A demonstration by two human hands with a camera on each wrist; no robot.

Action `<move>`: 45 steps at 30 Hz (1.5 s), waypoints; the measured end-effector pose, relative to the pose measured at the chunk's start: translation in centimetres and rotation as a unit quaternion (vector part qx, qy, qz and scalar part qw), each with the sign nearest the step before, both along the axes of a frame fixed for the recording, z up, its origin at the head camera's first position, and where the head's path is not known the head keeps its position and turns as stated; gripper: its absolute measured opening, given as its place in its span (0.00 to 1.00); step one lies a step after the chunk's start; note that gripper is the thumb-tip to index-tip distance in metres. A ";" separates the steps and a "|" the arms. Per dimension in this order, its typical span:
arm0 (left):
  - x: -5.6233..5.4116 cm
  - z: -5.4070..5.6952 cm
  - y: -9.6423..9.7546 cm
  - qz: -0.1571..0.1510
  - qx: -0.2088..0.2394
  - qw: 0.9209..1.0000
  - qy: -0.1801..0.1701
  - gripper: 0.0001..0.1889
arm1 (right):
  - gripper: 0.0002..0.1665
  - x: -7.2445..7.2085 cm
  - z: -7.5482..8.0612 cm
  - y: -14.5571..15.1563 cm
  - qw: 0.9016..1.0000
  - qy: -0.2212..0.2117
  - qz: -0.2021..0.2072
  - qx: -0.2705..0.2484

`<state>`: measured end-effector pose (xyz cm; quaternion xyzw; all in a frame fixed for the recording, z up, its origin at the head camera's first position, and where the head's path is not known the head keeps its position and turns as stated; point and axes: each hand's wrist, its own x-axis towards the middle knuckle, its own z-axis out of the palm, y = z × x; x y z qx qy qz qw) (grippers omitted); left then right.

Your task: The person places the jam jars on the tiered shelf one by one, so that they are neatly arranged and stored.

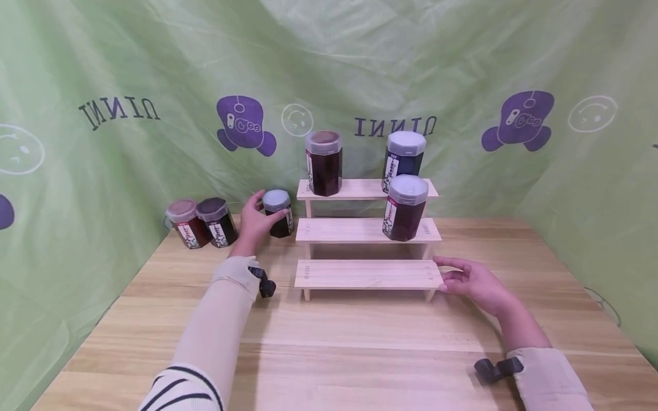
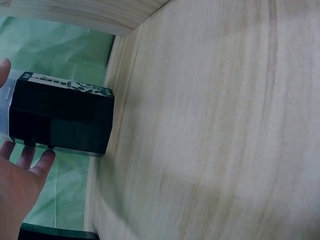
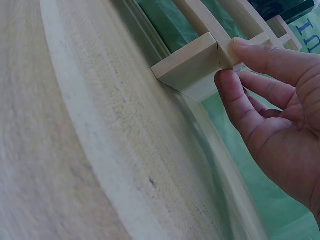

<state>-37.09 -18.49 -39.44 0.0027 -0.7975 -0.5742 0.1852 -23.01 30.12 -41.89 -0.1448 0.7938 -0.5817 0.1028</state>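
My left hand (image 1: 255, 222) grips a dark octagonal jar (image 1: 280, 221) with a pale lid, left of the stepped wooden rack. In the left wrist view, fingertips touch one side of the jar (image 2: 60, 117) near its lid, and a finger or thumb tip shows opposite. My right hand (image 1: 475, 283) pinches the right end of the rack's lowest shelf (image 1: 367, 275); the right wrist view shows its fingertips on the corner of the board (image 3: 187, 55). A brown-lidded jar (image 1: 325, 165) and a white-lidded dark jar (image 1: 409, 153) stand on the top shelf, another white-lidded jar (image 1: 406, 211) on the middle one.
A pink-lidded jar (image 1: 191, 225) and a dark-lidded jar (image 1: 218, 224) stand side by side on the wooden table (image 1: 329, 354), left of my left hand. Green printed cloth (image 1: 195, 51) hangs behind the table and along both sides.
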 end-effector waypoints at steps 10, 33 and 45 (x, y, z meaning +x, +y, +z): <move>-0.7 0.4 0.5 0.012 -0.035 0.999 -0.001 0.45 | 0.43 0.0 0.0 0.1 1.000 0.002 0.001 0.003; 0.4 0.1 0.5 0.057 -0.059 0.996 0.020 0.41 | 0.42 0.0 0.2 0.1 1.000 0.000 0.004 0.002; 1.7 -0.2 0.3 0.062 -0.067 0.995 0.034 0.41 | 0.43 0.0 0.1 0.1 1.000 -0.001 0.001 -0.003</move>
